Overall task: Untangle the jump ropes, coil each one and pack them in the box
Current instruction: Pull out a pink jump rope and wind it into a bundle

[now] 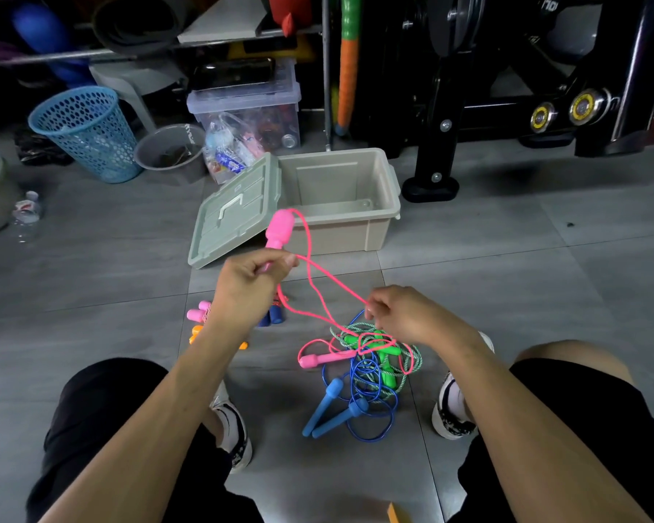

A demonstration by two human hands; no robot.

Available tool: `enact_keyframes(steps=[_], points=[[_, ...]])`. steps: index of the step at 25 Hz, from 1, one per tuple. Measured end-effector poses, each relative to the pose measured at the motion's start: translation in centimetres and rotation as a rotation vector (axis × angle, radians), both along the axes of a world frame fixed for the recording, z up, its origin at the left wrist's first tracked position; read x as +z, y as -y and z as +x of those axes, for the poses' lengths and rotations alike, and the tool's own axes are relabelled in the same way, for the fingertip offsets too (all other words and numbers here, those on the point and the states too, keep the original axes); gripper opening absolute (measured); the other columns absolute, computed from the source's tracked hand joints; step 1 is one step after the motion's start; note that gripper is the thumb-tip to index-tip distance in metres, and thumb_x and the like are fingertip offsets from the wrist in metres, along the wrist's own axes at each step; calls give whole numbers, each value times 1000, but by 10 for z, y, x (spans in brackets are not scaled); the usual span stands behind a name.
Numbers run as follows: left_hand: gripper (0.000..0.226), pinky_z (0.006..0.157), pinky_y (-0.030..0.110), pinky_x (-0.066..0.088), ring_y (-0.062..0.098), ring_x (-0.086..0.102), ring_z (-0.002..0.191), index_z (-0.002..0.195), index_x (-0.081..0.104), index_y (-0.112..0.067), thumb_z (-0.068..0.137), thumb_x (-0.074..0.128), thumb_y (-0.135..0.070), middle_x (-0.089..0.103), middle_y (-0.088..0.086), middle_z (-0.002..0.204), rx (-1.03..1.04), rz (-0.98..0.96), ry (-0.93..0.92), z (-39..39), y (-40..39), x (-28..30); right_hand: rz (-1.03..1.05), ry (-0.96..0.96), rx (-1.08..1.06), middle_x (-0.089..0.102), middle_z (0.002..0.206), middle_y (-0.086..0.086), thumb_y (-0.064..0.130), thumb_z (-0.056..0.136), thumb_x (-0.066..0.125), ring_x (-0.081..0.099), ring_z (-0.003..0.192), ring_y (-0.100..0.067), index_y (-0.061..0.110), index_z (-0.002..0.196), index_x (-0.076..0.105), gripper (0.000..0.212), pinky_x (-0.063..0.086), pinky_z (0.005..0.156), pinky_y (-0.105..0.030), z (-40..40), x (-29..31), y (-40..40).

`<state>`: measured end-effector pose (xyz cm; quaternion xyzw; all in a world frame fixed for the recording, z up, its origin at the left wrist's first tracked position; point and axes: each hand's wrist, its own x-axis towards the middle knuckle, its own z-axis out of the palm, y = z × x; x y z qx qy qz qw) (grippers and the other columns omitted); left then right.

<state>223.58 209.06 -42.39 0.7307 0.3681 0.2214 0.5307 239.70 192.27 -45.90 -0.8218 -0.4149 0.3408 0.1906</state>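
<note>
My left hand (pixel 250 281) grips a pink jump rope handle (pixel 280 228), held upright in front of the open beige box (pixel 378 228). Its pink cord (pixel 320 271) loops down to my right hand (pixel 401 315), which pinches the cord above a tangled pile on the floor. The pile holds a green rope (pixel 384 362), a blue rope with two blue handles (pixel 337 405) and the other pink handle (pixel 320 359). The box looks empty and its lid (pixel 235 213) leans against its left side.
More handles, pink (pixel 199 313), orange (pixel 197 332) and dark blue (pixel 276 317), lie partly hidden behind my left wrist. A blue mesh basket (pixel 87 134), a grey bowl (pixel 169 147) and a clear bin (pixel 246 107) stand beyond. A black machine frame (pixel 446 107) rises at the right. My shoes flank the pile.
</note>
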Motion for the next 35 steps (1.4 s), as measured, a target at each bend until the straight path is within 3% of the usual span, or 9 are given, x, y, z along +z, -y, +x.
enact_keyframes(steps=[5,8,11,14,17,19,23,29,35], points=[[25,65,23,44,22,56,71,61,64,-25,85,72,-24,56,1,70,-310,146,-660,-6,-6,-15,423,-19,-114,62,71,-4,21,97,53,57,68,-23,23,86,67,18,42,61,-32,-4,15,-6],[11,68,7,40,4,57,75,82,75,-20,83,74,-31,69,-3,80,-443,106,-398,-6,9,-12,487,-72,39,59,64,2,24,96,57,48,58,-14,23,84,69,17,39,57,-32,-13,21,-11],[8,69,16,43,1,55,67,89,78,-20,85,72,-24,71,-1,76,-442,136,-196,-1,16,-8,450,-118,85,43,55,5,25,96,56,36,51,-8,17,81,66,20,30,50,-28,-19,15,-15],[12,58,28,43,12,50,62,80,75,-27,88,69,-21,66,11,68,-255,109,-133,2,10,-6,384,-166,-65,51,58,7,22,96,52,46,53,-11,24,77,63,23,36,51,-28,-13,6,-16],[24,42,15,34,6,42,43,69,72,-30,90,66,-19,53,-9,49,22,15,25,-2,-5,-3,121,-85,-90,57,71,12,16,99,43,55,64,-7,23,83,63,27,39,58,-22,-5,-7,-10],[23,48,16,39,8,46,44,67,71,-24,89,66,-18,59,-6,54,63,48,-117,-6,-14,-6,-1,9,-63,59,77,7,16,98,42,59,73,-14,16,90,65,24,39,60,-23,-2,-12,-8],[12,70,25,46,19,59,70,71,68,-22,83,69,-22,63,3,74,-277,186,-709,-11,-11,-19,369,-35,-84,61,67,3,20,97,52,53,64,-24,26,85,66,19,41,59,-31,-6,6,-11],[5,67,5,37,-10,58,70,86,77,-23,82,76,-21,66,-24,72,-432,242,-111,0,19,-9,450,-143,76,46,58,1,23,96,57,39,53,-12,22,86,68,16,31,53,-33,-16,11,-9],[24,50,11,36,-2,42,46,73,71,-34,88,68,-16,55,-17,51,33,69,72,3,-2,-2,215,-77,-76,62,72,4,14,98,46,64,75,-30,28,75,60,30,51,69,-39,2,0,0]])
